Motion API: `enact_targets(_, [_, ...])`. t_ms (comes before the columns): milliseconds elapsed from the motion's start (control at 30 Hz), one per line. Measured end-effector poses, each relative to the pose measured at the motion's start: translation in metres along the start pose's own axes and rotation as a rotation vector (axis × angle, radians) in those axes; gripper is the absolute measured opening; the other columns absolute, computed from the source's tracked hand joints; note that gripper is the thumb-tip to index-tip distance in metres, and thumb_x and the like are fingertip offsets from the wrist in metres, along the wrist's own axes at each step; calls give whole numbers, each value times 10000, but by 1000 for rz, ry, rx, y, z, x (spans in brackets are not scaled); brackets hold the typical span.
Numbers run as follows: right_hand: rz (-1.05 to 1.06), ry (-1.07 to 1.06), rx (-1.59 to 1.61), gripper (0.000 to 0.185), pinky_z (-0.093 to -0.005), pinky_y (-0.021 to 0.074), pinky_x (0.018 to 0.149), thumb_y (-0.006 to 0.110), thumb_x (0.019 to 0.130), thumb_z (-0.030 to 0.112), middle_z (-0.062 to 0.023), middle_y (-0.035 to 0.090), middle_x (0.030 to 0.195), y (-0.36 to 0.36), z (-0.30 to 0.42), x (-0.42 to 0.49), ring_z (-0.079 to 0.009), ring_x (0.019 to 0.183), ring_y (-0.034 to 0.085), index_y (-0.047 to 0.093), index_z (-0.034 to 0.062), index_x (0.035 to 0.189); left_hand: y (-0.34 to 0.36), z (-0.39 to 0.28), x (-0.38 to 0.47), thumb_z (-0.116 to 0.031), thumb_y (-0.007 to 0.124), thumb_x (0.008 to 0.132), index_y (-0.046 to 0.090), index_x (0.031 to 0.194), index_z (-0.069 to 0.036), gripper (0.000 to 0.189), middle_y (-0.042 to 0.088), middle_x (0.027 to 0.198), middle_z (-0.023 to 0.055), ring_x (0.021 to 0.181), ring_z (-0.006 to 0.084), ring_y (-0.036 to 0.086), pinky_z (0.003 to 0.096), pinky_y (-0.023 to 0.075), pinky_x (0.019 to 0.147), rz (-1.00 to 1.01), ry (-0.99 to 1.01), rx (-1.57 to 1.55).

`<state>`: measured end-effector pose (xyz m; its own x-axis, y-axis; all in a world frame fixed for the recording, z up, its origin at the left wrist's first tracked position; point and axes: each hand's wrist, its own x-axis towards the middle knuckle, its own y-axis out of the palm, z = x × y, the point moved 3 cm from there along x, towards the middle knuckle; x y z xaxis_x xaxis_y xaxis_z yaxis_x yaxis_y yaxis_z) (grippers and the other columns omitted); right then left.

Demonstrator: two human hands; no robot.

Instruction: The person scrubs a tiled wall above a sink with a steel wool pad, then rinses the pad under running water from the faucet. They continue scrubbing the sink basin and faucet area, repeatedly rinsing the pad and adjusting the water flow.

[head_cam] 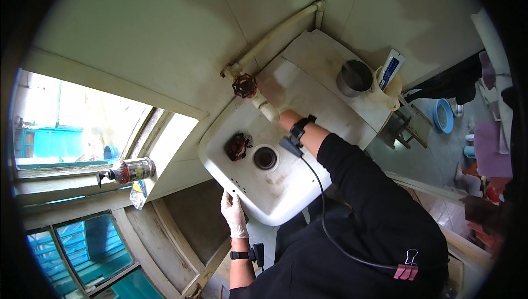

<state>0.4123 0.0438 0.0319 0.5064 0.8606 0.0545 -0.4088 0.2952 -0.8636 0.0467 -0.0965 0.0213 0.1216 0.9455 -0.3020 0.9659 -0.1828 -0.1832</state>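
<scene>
My left hand (234, 214), in a pale thin glove, is at the outer left rim of a white ceramic sink (270, 218). Its fingers are a little apart, with nothing seen held in them. My right arm reaches across the sink towards the white pipe spout (268, 111). Only the wrist end of my right hand (289, 120) shows clearly; the fingers cannot be made out. A red valve handwheel (245, 86) sits on the pipe behind the spout. Inside the basin, a dark red object (236, 147) lies beside the round drain (265, 158).
A metal pot (354, 78) and a cream plastic jug (377, 92) holding a white-and-blue packet (391, 70) stand on the stained counter (303, 76). On the left sill lies a pump bottle (134, 170). A blue basin (443, 116) is on the floor beyond a wooden stool (412, 130).
</scene>
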Motion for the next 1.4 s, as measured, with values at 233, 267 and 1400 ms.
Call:
enact_targets(233, [-315, -53, 509, 251, -366, 527, 765, 644, 792, 113, -133, 659, 1018, -10, -7, -11, -289, 910, 657, 669, 64, 1037, -3, 1, 1, 0, 533, 944, 472, 1337, 72, 404, 587, 1267, 137, 1149, 193, 563, 317, 423, 1012, 26, 25, 17])
enact_targets(267, [-439, 95, 677, 259, -380, 518, 777, 657, 780, 88, -147, 656, 1009, -24, -21, -5, -292, 907, 655, 665, 43, 1035, -3, 2, 1, 0, 530, 944, 471, 1338, 72, 405, 588, 1264, 137, 1141, 193, 567, 314, 427, 1005, 19, 31, 41])
enact_targets(1400, [-290, -327, 756, 173, -399, 510, 795, 674, 790, 144, -145, 617, 997, -49, 17, 25, -322, 935, 620, 643, 74, 945, -8, -7, 7, -44, 555, 961, 473, 1345, 79, 411, 574, 1300, 127, 1137, 163, 564, 275, 442, 968, 80, -171, 173])
